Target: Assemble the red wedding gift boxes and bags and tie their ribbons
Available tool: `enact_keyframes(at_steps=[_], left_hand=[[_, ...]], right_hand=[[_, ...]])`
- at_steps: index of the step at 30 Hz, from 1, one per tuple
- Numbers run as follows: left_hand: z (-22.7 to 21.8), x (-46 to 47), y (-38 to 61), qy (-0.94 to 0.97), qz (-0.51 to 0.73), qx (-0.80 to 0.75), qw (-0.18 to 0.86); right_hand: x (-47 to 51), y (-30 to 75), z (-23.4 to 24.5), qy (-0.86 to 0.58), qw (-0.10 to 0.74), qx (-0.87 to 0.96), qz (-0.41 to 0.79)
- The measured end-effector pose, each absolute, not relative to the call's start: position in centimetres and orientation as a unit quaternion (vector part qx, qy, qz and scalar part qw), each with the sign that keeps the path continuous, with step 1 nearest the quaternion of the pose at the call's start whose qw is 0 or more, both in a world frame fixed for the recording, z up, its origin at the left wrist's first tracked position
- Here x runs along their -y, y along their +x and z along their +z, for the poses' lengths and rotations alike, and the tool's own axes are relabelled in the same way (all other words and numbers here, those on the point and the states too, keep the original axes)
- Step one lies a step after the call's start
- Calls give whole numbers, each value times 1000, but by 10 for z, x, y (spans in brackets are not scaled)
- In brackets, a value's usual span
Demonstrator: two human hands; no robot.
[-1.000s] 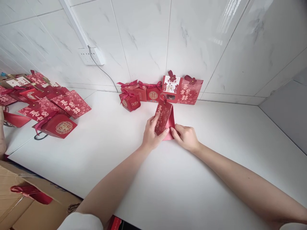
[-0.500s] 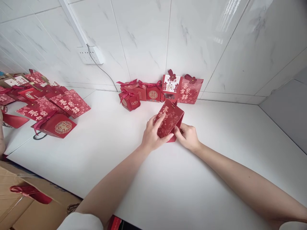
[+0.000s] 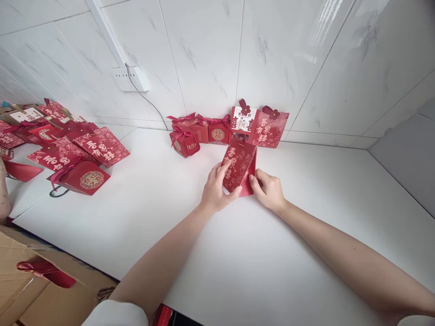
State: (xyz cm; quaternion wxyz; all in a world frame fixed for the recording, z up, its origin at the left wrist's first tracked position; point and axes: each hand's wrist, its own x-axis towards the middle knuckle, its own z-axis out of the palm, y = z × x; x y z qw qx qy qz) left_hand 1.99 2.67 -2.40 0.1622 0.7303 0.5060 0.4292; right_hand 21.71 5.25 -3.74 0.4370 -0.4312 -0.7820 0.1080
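A red paper gift bag (image 3: 239, 166) with gold characters is held between both hands just above the white counter (image 3: 210, 253). My left hand (image 3: 215, 190) grips its left face, thumb at the bottom edge and fingers on the printed front. My right hand (image 3: 268, 191) pinches the bag's lower right corner. The bag is partly unfolded, its plain red inside showing on the right. Directly behind it, a row of finished red boxes and bags (image 3: 231, 129) stands against the tiled wall.
A heap of flat red bags and boxes (image 3: 64, 149) lies at the left of the counter. A cardboard carton (image 3: 30, 290) with a red ribbon sits at the lower left. A wall socket (image 3: 131, 79) with a cable hangs above. Another person's arm (image 3: 3, 194) shows at the left edge.
The bag was a narrow upright fold, then opened wide and tilted right; now it stands more upright again with its printed front toward me. Both hands stayed on it.
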Motion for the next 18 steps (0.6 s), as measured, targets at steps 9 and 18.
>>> enact_keyframes(at_steps=[9,18], left_hand=[[-33,-32,13,665,464,-545,213],[-29,-32,13,705,446,-529,158]], right_hand=[[-55,214,-40,-383,384,836,81],[-52,216,-36,-407,395,814,127]])
